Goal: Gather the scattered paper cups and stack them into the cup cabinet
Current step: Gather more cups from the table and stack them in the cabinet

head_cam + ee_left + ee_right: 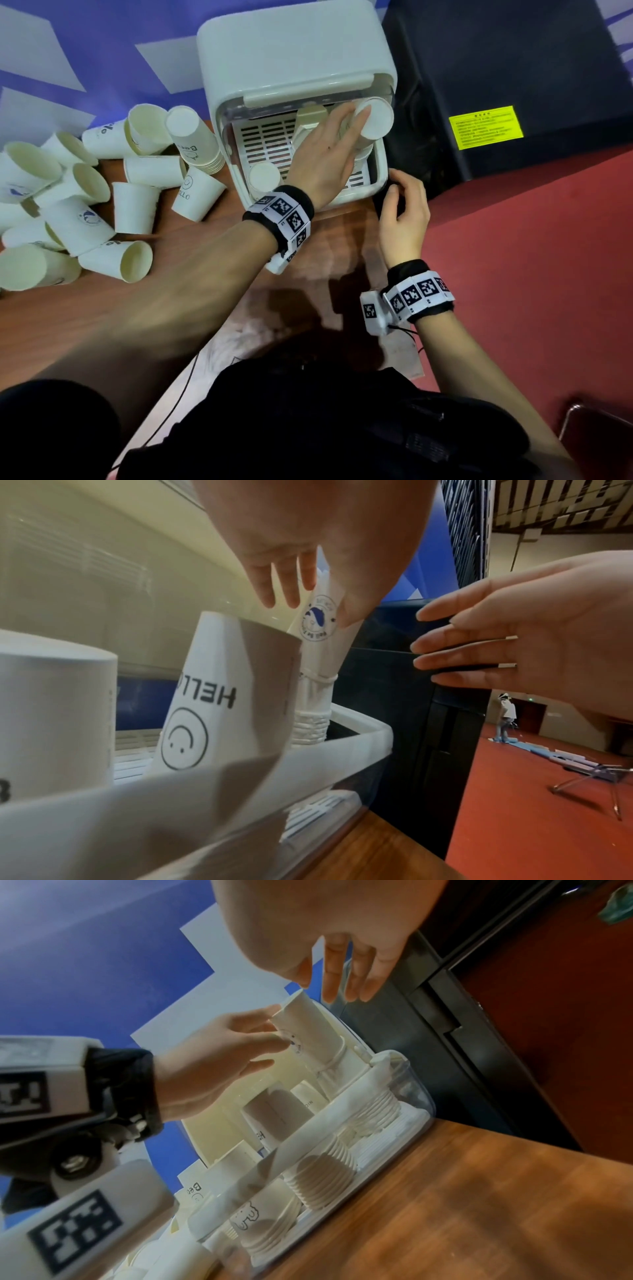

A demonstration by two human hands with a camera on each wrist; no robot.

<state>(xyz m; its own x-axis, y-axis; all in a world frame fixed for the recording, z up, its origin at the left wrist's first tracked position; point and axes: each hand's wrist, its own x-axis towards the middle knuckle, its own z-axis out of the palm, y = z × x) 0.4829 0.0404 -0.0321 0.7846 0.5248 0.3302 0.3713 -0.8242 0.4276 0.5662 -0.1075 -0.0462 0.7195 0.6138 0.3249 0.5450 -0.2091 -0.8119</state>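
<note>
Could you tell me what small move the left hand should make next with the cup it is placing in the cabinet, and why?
Probably ease the top cup straight down and let go. The left hand holds it on the rightmost stack in the cup cabinet, and it looks tilted and not fully nested. The right hand waits open beside the cabinet's right corner.

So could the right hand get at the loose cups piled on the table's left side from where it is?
Probably not directly: the right hand sits at the cup cabinet's right corner, and the left hand crosses between it and the loose cups.
</note>
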